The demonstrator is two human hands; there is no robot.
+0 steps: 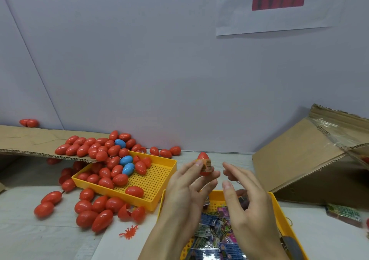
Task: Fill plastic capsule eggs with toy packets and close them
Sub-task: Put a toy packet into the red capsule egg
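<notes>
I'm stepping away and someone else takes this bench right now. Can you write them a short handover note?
Left hand: holds an open red egg with an orange toy packet sticking out of it, not yet closed.
Right hand: open, holds nothing, beside the egg.
Toy packets: in the near yellow tray, under the hands.
Eggs: red ones and a few blue ones in the far yellow tray, on the cardboard flap and loose on the table; one pair of halves lies open by that tray.
Done: cannot tell which closed eggs are filled.
Left: push the packet in, snap the egg closed, go on.
</notes>
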